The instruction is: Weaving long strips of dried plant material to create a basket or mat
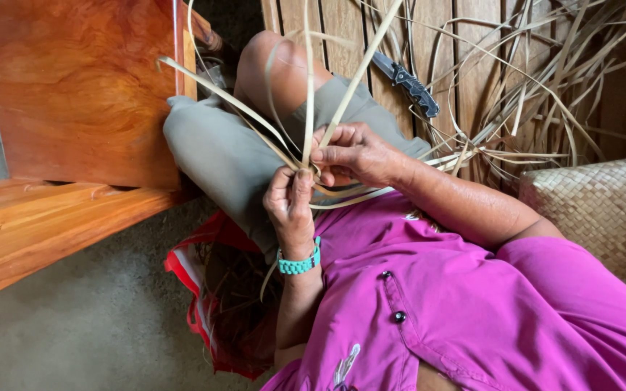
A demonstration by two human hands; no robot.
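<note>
Both the left hand (290, 203) and right hand (353, 152) pinched the crossing of the reed strips (306, 108), whose long ends ran away toward the knee.

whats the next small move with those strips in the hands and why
Probably fold the upright strip across the crossing and tuck it under. Both hands pinch where the pale strips meet, left hand below, right hand above, and several ends fan out loose, so the crossing looks not yet locked.
</note>
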